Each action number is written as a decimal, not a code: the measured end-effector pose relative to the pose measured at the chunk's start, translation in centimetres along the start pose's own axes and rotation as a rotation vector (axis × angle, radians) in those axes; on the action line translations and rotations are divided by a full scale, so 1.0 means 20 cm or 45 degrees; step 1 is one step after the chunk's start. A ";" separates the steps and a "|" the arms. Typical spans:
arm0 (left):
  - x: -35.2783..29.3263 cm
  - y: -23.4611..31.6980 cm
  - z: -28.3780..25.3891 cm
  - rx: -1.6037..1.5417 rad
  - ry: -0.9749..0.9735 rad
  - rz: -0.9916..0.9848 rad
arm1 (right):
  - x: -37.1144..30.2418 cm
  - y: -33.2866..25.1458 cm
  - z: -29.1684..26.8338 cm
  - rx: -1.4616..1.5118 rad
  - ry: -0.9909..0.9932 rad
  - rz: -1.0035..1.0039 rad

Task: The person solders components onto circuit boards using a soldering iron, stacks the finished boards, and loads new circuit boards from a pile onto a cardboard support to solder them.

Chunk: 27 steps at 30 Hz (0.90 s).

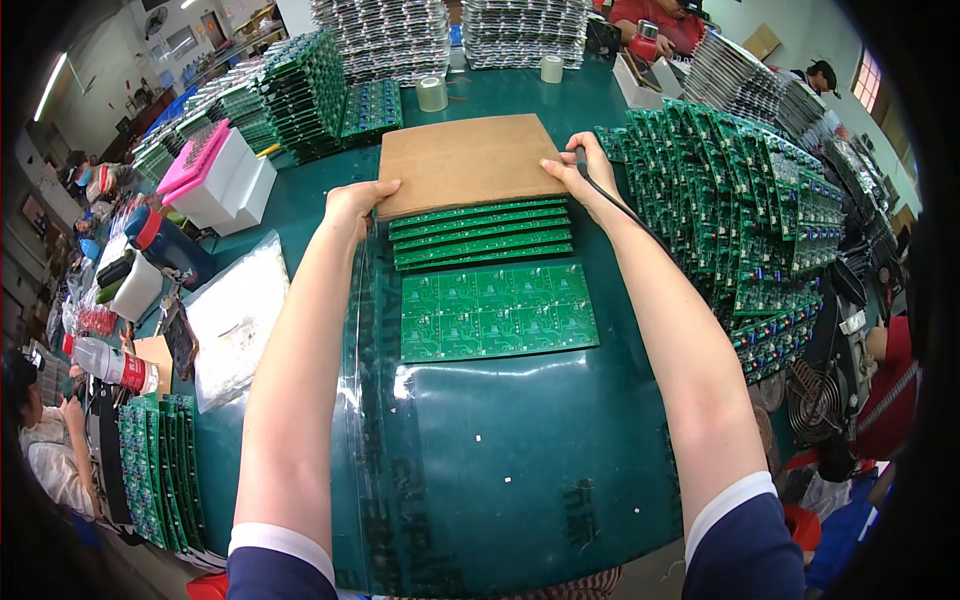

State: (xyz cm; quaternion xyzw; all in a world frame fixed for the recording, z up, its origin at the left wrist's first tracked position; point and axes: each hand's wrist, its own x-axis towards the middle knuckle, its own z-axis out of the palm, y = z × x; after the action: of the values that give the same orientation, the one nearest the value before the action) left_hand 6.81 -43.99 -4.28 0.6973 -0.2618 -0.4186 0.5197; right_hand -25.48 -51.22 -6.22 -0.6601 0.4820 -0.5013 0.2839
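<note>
A brown cardboard sheet lies over the far part of a stepped pile of green boards; whether it rests on them is unclear. The left hand grips its near left corner. The right hand grips its right edge, thumb on top, a black cable trailing from it. Nearer, a flat green panel lies on the tabletop. Left stands a white box; right, densely stacked circuit boards.

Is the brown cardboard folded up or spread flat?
Spread flat: the cardboard looks unbent between the left hand and right hand.
</note>
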 end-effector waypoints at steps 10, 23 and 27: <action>0.01 -0.02 0.00 -0.034 -0.012 -0.066 | -0.04 -0.06 0.01 0.067 0.033 0.150; -0.05 0.06 0.02 0.031 -0.021 -0.175 | -0.04 -0.02 0.04 0.442 0.030 0.194; -0.07 0.07 0.02 -0.067 -0.029 -0.135 | -0.05 -0.04 0.04 0.420 0.058 0.222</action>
State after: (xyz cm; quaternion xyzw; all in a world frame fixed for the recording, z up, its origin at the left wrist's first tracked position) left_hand 5.86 -43.45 -2.50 0.6913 -0.2193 -0.4603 0.5120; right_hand -24.53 -50.08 -6.26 -0.5489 0.4549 -0.5618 0.4198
